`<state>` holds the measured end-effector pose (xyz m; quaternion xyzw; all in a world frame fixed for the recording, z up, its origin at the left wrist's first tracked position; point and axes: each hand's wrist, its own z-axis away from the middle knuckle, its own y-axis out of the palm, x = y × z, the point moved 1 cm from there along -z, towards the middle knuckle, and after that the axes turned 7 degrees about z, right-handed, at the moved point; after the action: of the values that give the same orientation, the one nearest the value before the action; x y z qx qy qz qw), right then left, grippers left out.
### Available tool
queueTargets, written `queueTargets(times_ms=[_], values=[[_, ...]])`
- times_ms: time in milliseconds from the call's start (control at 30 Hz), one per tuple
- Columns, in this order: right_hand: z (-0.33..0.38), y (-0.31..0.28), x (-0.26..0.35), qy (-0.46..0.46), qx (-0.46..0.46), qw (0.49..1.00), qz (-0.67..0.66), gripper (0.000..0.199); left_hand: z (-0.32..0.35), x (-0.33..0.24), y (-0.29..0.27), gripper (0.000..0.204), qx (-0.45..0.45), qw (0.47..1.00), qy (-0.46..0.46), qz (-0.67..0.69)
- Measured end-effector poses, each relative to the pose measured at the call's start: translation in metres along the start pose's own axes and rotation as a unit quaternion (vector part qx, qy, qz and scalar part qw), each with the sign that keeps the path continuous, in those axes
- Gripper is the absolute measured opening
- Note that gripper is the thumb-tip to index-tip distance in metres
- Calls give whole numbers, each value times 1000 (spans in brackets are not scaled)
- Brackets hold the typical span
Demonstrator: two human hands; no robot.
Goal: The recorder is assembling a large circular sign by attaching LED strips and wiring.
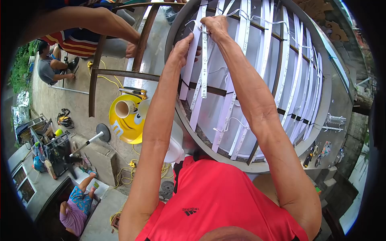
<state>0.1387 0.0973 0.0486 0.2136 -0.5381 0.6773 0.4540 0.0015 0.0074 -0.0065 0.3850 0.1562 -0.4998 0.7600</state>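
A large round metal frame (321, 120) lies in front of me, crossed by many white light strips (287, 60). My left hand (183, 48) presses on the top of one white strip (204, 76), which hangs loose down the frame. My right hand (215, 26) pinches the same strip near the upper rim, beside thin white wires (241, 14). Both forearms reach up from my red shirt (217, 197).
Another person's arm (100, 22) rests on a brown metal frame (140, 44) at upper left. A yellow round tray with a tape roll (125, 108) lies below it. Yellow cable (128, 170), tools (64, 119) and two other people (50, 66) are on the concrete floor at left.
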Motion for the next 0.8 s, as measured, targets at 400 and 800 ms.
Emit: queueTargets(times_ms=[400,800], values=[[12,-4,14,-10,-53,998,9,22,21,-11,17,43,-17,999,27,16],[5,15,10,21,6,993,-113,17,34,-16,19,42,-21,1000,18,-3]])
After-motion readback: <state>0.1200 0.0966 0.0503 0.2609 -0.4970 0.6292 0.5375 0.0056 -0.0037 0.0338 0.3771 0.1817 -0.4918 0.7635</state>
